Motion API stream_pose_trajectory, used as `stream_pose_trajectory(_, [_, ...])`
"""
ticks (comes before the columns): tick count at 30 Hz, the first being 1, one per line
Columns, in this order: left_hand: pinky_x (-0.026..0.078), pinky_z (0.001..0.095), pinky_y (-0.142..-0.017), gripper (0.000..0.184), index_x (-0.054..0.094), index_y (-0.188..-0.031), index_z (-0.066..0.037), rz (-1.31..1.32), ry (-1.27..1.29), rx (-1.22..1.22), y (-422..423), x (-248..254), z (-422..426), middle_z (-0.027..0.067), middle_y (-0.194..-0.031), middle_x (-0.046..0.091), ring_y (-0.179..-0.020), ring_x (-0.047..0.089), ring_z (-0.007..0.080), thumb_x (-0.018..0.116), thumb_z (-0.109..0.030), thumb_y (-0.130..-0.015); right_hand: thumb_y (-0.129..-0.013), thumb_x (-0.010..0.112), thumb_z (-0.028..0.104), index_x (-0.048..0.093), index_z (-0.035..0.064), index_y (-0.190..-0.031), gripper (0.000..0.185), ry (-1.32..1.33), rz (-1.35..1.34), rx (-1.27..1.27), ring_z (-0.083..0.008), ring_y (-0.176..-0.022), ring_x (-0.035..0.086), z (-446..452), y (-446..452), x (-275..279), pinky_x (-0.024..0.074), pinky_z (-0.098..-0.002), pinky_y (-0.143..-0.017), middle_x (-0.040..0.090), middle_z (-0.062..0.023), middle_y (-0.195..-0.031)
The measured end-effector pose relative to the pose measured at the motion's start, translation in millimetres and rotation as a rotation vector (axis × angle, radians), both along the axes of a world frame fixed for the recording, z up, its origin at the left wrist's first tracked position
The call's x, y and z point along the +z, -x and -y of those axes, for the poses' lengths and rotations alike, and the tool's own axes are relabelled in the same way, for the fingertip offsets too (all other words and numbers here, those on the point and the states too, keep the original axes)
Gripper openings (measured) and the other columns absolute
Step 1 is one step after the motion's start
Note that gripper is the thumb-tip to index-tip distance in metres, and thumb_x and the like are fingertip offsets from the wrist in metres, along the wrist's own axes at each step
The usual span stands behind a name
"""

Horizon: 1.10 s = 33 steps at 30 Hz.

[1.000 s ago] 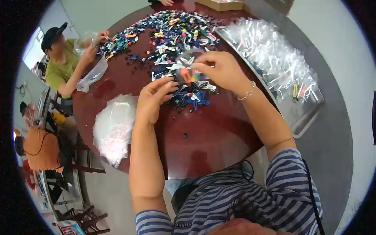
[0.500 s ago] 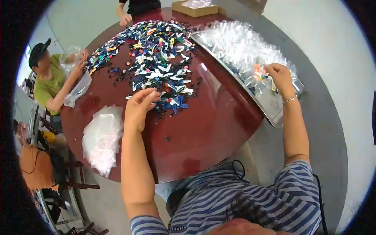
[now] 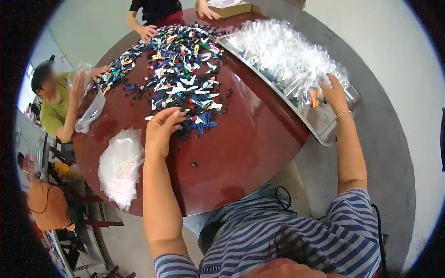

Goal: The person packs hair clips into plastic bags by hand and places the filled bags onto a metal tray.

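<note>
My left hand is at the near edge of a pile of hair clips, thumb and forefinger closed together. Whatever sits between those fingertips is too small to make out. The pile mixes white, blue, black and coloured clips with small dark pieces. On the right, my right hand hovers over a metal tray heaped with clear plastic bags. Its fingers look loosened and apart. Just left of it, a bag with an orange clip lies at the heap's near end.
A stack of flat clear bags lies on the round red table, left of my forearm. One small black piece sits alone nearby. A person in green handles a plastic bag; another stands behind the pile, near a cardboard box.
My right hand has shifted slightly down and right, and the bag with the orange clip has dropped lower beside it. My left hand stays pinched. The far person's hands moved onto the table.
</note>
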<state>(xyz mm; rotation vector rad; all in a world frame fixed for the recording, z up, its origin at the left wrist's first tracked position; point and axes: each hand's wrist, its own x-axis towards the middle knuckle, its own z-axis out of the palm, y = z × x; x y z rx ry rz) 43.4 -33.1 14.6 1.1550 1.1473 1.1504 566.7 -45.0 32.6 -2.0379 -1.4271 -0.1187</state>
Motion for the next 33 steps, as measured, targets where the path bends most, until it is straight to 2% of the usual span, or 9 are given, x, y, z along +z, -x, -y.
stream_pose_trajectory(3, [0.048,0.0271,-0.08,0.029,0.063,-0.111,-0.003,-0.082,-0.028,0.009,-2.2,2.4,1.9,0.0075,-0.102,0.068,-0.093,0.063,0.0152,0.062,-0.023,-0.089,-0.084,0.064,0.023,0.052,-0.0008,-0.125,0.049,-0.216,0.188,0.167,-0.0336,-0.118,0.052,6.6,40.6,22.4,0.0393,-0.0377,-0.1,0.054,-0.0199,-0.127])
stream_pose_trajectory(6, [0.049,0.0264,-0.078,0.028,0.065,-0.108,-0.002,-0.096,-0.094,0.006,-6.0,-0.5,1.9,0.0063,-0.098,0.069,-0.09,0.064,0.0142,0.064,-0.021,-0.088,-0.085,0.063,0.013,0.057,0.0044,-0.121,0.038,-0.268,0.214,0.338,-0.0302,-0.12,0.05,14.5,117.3,43.9,0.0391,-0.0379,-0.101,0.054,-0.0164,-0.129])
stream_pose_trajectory(10, [0.048,0.0256,-0.077,0.025,0.069,-0.1,-0.001,-0.309,-0.26,0.097,-2.6,1.2,4.0,0.0054,-0.092,0.07,-0.084,0.062,0.0113,0.067,-0.021,-0.085,-0.083,0.064,0.009,0.062,0.0049,-0.111,0.029,-0.096,0.117,0.821,-0.032,-0.117,0.052,8.1,218.7,34.7,0.0402,-0.0385,-0.1,0.058,-0.0163,-0.122])
stream_pose_trajectory(16, [0.049,0.0251,-0.072,0.018,0.068,-0.094,0.0,-0.232,-0.453,0.343,4.2,12.4,8.9,0.0077,-0.087,0.07,-0.08,0.063,0.0109,0.067,-0.014,-0.084,-0.078,0.068,0.013,0.056,-0.001,-0.114,0.041,-0.051,0.197,1.393,-0.0377,-0.109,0.052,-6.5,358.1,-2.3,0.041,-0.0429,-0.094,0.057,-0.0194,-0.116])
stream_pose_trajectory(17, [0.049,0.025,-0.07,0.017,0.068,-0.094,0.0,-0.234,-0.501,0.412,5.2,13.8,8.1,0.0083,-0.087,0.069,-0.079,0.063,0.0113,0.066,-0.013,-0.084,-0.078,0.066,0.014,0.06,0.0004,-0.104,0.03,-0.211,0.206,1.435,-0.0332,-0.099,0.057,-8.2,379.1,-2.0,0.0444,-0.0426,-0.088,0.061,-0.0178,-0.104])
stream_pose_trajectory(20, [0.049,0.0256,-0.068,0.016,0.067,-0.094,0.0,-0.244,-0.617,0.552,12.2,18.8,6.0,0.0088,-0.087,0.069,-0.077,0.064,0.0123,0.065,-0.012,-0.084,-0.078,0.063,0.012,0.062,0.0013,-0.093,0.019,-0.084,-0.001,1.581,-0.0318,-0.088,0.062,-39.8,427.8,-20.1,0.0486,-0.0419,-0.075,0.064,-0.0164,-0.087])
stream_pose_trajectory(25, [0.049,0.0248,-0.068,0.014,0.067,-0.092,0.001,-0.165,-0.627,0.614,18.0,19.9,0.9,0.0083,-0.084,0.069,-0.074,0.063,0.0108,0.065,-0.01,-0.083,-0.078,0.062,0.012,0.062,0.0018,-0.09,0.016,-0.093,-0.112,1.588,-0.0321,-0.085,0.062,-71.6,490.2,-36.1,0.0487,-0.042,-0.073,0.064,-0.016,-0.084])
stream_pose_trajectory(27, [0.048,0.0311,-0.071,0.01,0.067,-0.088,-0.003,-0.15,-0.563,0.623,20.1,20.3,-0.6,0.0098,-0.084,0.067,-0.077,0.063,0.0213,0.065,-0.009,-0.08,-0.078,0.061,0.012,0.062,0.0021,-0.089,0.015,-0.092,-0.177,1.588,-0.0323,-0.084,0.062,-76.1,514.7,-48.8,0.0487,-0.0421,-0.072,0.064,-0.0158,-0.083])
stream_pose_trajectory(33, [0.045,0.0358,-0.075,0.011,0.068,-0.086,-0.005,-0.251,-0.547,0.645,29.6,13.3,-7.5,0.0103,-0.087,0.068,-0.079,0.06,0.0251,0.065,-0.013,-0.079,-0.078,0.06,0.011,0.063,0.0029,-0.085,0.011,-0.086,-0.374,1.573,-0.0328,-0.081,0.063,-121.3,499.3,-86.1,0.0489,-0.0423,-0.068,0.064,-0.0152,-0.079])
